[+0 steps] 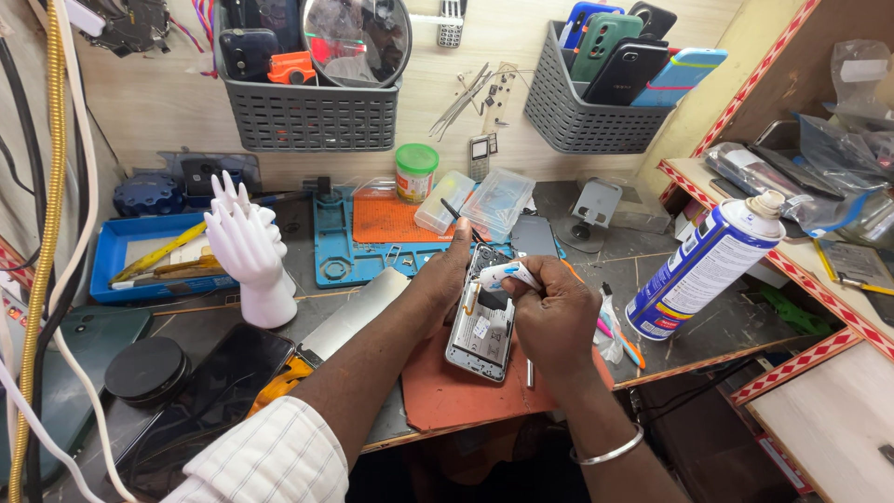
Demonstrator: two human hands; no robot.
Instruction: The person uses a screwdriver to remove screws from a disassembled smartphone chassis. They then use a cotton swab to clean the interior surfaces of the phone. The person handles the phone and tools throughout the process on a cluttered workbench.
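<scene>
Opened phone (pixel 481 328), back cover already off, is lying on the orange mat (pixel 456 391) at six o'clock; left hand (pixel 445 270) is steadying it, right hand (pixel 549 312) is gripping a small white tube (pixel 507 274) over its top.

Our bench, placed around the opened phone (pixel 481 326)

We see the hand model (pixel 250 250) left of it, spray can (pixel 703 265) right, wall baskets (pixel 309 104) behind, mat (pixel 456 391) beneath.
</scene>
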